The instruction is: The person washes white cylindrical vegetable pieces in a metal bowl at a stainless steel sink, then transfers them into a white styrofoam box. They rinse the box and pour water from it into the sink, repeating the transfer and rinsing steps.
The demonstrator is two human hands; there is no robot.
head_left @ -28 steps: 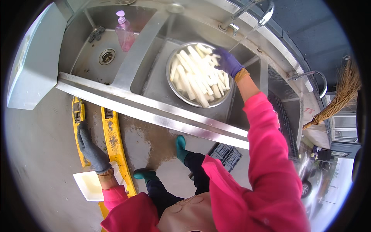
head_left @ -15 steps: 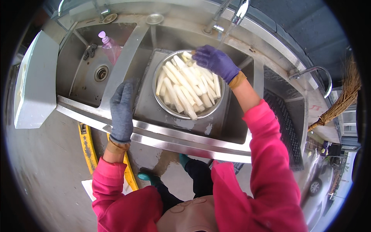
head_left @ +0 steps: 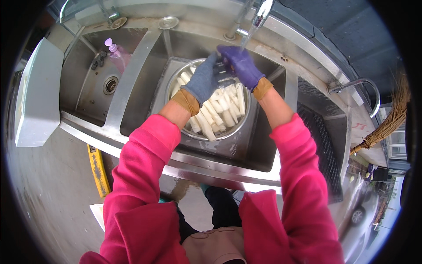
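Note:
My left hand [head_left: 205,79], in a grey-blue glove, reaches over the far part of a round metal bowl [head_left: 245,119], its fingers stretched out and apart. Close beside it, my right hand [head_left: 240,66] in a purple glove is under the water running from a faucet [head_left: 263,14]. Its fingertips are blurred and partly hidden, so I cannot make out whether they hold anything. Several peeled white root pieces [head_left: 223,104], long and stick-like, fill the bowl. The bowl stands in the middle basin [head_left: 261,143] of a steel sink.
A pink pump bottle [head_left: 118,58] and a dark scrubber [head_left: 99,60] lie in the left basin [head_left: 90,99]. The right basin holds a black ridged mat [head_left: 317,141]. A white board [head_left: 38,94] stands at the far left. At the right are a second faucet [head_left: 371,86] and a straw broom [head_left: 384,125].
My left hand has moved from the sink's front edge up and right, over the bowl and next to my right hand. My right hand has shifted slightly left and up, into the water stream.

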